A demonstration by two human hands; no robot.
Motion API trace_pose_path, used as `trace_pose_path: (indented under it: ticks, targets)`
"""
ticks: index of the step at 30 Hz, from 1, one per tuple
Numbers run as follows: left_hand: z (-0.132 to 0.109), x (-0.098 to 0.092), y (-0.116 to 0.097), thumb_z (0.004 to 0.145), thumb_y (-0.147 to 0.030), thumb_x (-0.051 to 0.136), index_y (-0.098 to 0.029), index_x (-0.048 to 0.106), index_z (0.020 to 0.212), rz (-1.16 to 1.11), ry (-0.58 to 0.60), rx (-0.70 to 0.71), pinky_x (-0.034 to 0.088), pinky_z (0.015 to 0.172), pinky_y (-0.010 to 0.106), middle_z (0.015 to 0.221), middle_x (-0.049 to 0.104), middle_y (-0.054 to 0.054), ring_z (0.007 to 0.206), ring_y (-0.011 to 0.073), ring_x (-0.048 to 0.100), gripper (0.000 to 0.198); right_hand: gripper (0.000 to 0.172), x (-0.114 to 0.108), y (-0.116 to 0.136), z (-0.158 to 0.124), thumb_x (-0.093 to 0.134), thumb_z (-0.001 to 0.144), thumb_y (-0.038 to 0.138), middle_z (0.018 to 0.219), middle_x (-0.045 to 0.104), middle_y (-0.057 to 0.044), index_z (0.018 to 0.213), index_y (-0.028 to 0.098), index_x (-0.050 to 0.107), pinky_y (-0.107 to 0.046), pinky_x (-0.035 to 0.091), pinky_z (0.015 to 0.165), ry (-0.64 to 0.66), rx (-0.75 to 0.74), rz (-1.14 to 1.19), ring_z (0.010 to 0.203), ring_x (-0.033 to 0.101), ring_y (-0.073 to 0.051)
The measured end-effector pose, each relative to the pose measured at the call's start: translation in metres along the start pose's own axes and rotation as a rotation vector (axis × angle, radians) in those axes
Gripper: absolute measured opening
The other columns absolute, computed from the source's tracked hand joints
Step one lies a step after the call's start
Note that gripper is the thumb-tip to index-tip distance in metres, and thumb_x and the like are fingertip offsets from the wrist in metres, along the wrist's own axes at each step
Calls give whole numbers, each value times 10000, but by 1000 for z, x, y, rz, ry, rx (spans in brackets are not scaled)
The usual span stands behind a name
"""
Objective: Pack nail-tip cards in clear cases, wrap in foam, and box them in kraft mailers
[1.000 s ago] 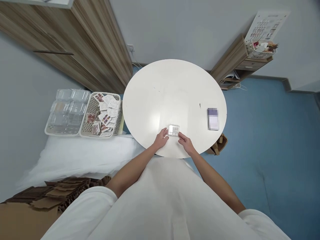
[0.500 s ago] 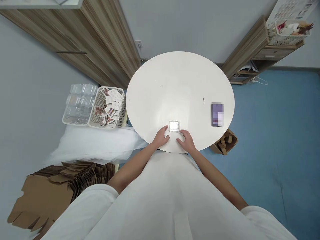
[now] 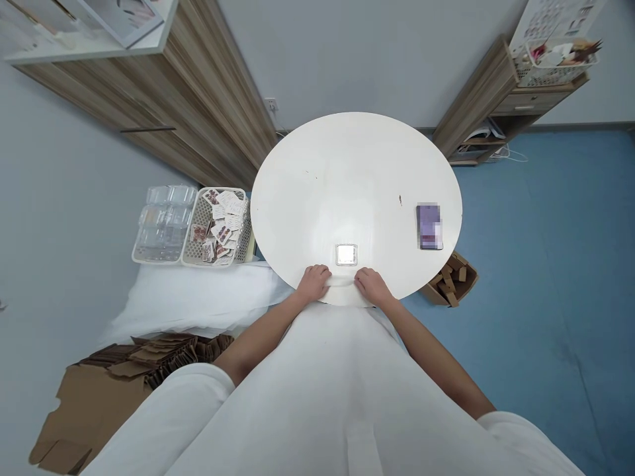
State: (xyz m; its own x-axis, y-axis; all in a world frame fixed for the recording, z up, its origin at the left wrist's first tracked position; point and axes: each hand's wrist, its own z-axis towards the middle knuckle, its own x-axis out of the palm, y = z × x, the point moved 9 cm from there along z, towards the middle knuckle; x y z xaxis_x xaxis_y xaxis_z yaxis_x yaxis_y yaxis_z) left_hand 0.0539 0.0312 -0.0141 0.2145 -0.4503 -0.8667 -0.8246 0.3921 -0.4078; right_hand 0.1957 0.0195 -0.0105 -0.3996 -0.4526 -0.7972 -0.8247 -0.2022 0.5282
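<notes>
A small clear plastic case (image 3: 346, 254) lies on the round white table (image 3: 357, 172), near its front edge. My left hand (image 3: 313, 281) rests on the table edge just below and left of the case, fingers curled, not touching it. My right hand (image 3: 372, 285) rests on the edge below and right of the case, fingers also curled and apart from it. Neither hand appears to hold anything.
A purple-and-white item (image 3: 428, 226) lies at the table's right. Left of the table stand a tray of clear cases (image 3: 161, 225) and a basket of printed cards (image 3: 221, 226). Flat cardboard (image 3: 129, 370) lies lower left. A small box (image 3: 449, 285) sits on the blue floor.
Both hands have let go of the clear case and drawn back to the table's front edge. The case stays where it was.
</notes>
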Motion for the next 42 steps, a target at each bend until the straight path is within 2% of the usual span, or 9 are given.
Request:
trace_pose_path:
  ticks: [2,7,13,16,19,22,26,35,42]
  targets:
    - [2,-2,7,722,-163,476,-216,551,972,-12,-22,-50,363,859,373,1032,573,58,976,222,505,266,298,-9,-8,-3,359,858,355,1033,560,-79,1029,185,534,-332,393,822,-44,17,91,942,503,-201]
    - [5,-12,24,799,-189,386,-208,557,932,-237,-92,-128,417,764,323,907,625,35,848,197,563,218,759,-17,-29,-15,596,652,540,1315,387,-106,1271,185,337,-403,307,972,-88,3,159,1202,351,-263]
    - [9,-25,53,810,-343,431,-213,535,990,-443,-170,-358,420,636,273,716,586,2,670,163,561,245,306,-25,-54,-3,420,796,443,1025,585,-71,958,214,542,-359,422,784,-197,170,322,938,537,-220]
    - [8,-30,60,757,-425,516,-208,455,1129,-510,-223,-433,411,620,259,749,571,10,697,162,555,434,300,-31,-68,4,353,813,441,780,598,-30,730,209,525,-299,418,654,-264,352,409,726,535,-175]
    - [12,-29,58,712,-437,567,-206,504,1017,-514,-218,-394,392,601,252,715,549,-2,669,154,532,387,286,-34,-72,10,366,797,428,683,559,0,653,209,481,-262,388,601,-289,424,452,643,493,-145]
    - [16,-27,60,748,-366,514,-196,513,746,-483,-227,-391,361,562,244,620,489,-21,595,134,480,170,266,-34,-74,13,380,784,407,650,536,10,622,209,453,-247,364,570,-289,463,442,607,466,-133]
    - [21,-25,64,755,-298,480,-199,434,627,-465,-221,-404,332,541,234,579,438,-32,568,121,441,168,249,-31,-76,10,380,780,381,634,529,11,604,210,426,-241,344,550,-266,520,403,591,460,-131]
    - [11,-16,63,772,-255,437,-202,421,639,-305,-145,-512,350,600,263,609,487,-18,604,144,491,144,248,-17,-77,1,359,815,374,659,551,1,642,211,430,-232,311,511,-136,610,270,592,484,-133]
    - [11,-20,59,766,-248,444,-194,542,767,-135,-148,-557,379,736,351,900,574,71,866,219,536,112,220,-15,-72,9,332,846,351,687,570,-16,771,217,489,-250,313,515,-93,630,47,592,510,-150]
